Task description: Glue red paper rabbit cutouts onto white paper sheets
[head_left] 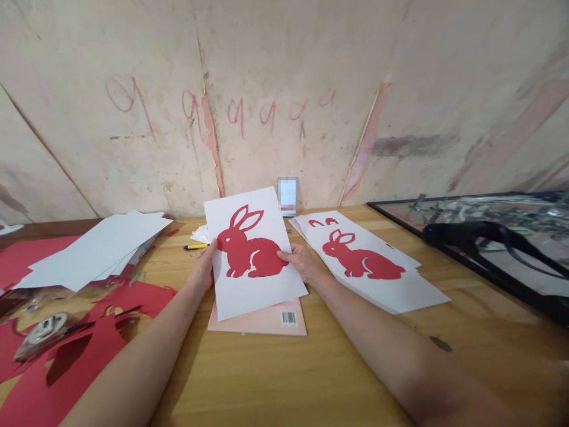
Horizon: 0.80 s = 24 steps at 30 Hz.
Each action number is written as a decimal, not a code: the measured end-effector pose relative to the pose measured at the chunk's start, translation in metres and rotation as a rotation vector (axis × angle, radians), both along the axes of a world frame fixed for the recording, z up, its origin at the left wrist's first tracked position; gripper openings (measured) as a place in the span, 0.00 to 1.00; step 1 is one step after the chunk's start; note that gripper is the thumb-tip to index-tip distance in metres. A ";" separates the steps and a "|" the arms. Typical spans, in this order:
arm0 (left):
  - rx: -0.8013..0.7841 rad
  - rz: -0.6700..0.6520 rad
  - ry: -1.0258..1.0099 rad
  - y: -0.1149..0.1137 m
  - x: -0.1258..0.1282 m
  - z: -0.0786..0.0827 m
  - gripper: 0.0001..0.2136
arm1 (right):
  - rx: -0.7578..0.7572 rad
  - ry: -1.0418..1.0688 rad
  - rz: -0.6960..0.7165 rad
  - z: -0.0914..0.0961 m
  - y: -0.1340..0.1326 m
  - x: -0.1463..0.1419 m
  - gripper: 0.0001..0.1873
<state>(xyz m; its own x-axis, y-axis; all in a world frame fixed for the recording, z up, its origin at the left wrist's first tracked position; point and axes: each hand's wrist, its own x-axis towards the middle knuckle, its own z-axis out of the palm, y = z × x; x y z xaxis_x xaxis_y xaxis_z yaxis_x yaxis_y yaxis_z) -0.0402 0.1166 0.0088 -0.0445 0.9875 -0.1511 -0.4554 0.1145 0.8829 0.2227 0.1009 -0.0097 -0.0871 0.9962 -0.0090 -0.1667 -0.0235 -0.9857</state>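
Between my two hands a white sheet of paper (253, 299) is held up, tilted, above the table. On it lies a red paper-cut rabbit (258, 256) with long ears. My left hand (205, 267) grips the sheet's left edge, its thumb close to the rabbit's nose. At the right edge my right hand (300, 261) pinches the sheet, thumb on the rabbit's tail end. Beneath the sheet is a pink booklet (262, 327) with a barcode. To the right, another red rabbit (367, 261) rests on white paper (409, 296), with two small curved red pieces (323, 223) above it.
White sheets (98, 243) are stacked at the left, near red paper scraps (89, 356) and a roll of tape (48, 329). A yellow pen (197, 246) lies behind my left hand. A phone (287, 196) leans on the wall. A black-framed panel (489, 261) stands right.
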 end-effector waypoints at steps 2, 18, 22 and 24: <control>0.017 -0.040 -0.015 0.000 0.000 0.000 0.17 | 0.006 0.016 -0.014 0.001 -0.001 0.000 0.19; 0.012 -0.017 -0.049 0.000 0.000 0.001 0.15 | 0.033 0.039 0.013 -0.007 0.003 0.001 0.16; 0.035 0.014 -0.028 0.001 -0.002 -0.002 0.13 | 0.057 0.017 0.047 -0.005 0.002 0.003 0.21; 0.051 0.004 -0.016 0.002 -0.003 -0.004 0.13 | 0.053 0.003 0.050 -0.003 0.001 0.005 0.22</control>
